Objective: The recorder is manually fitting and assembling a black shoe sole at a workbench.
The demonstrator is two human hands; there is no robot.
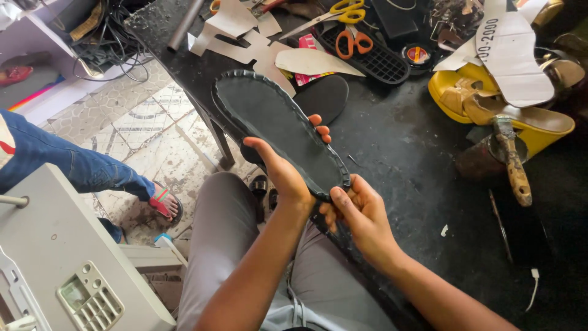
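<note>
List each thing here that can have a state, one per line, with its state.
Black sole: held up off the table, tilted.
Left hand: gripping the sole's side edge.
Right hand: gripping the sole's near end.
Orange scissors: shut, lying on a black tray.
Yellow scissors: lying flat.
Hammer: lying on the table.
Yellow sandals: lying together.

Premises: a small shoe-making or shoe-repair workshop. Evidence: a dark, stained work surface (404, 153) cluttered with trade items, namely a black shoe sole (278, 129) in hand, cut paper patterns (245, 34), a white sole-shaped template (511, 55), orange-handled scissors (353, 41) and yellow-handled scissors (343, 12), a wooden-handled hammer (511, 159), and yellow sandals (490, 104) in an unfinished state. Tangled cables (110, 37) lie at the surface's far end. The tiled floor (147, 132) is worn and dusty. A second person's leg in jeans (67, 162) is beside the bench.
</note>
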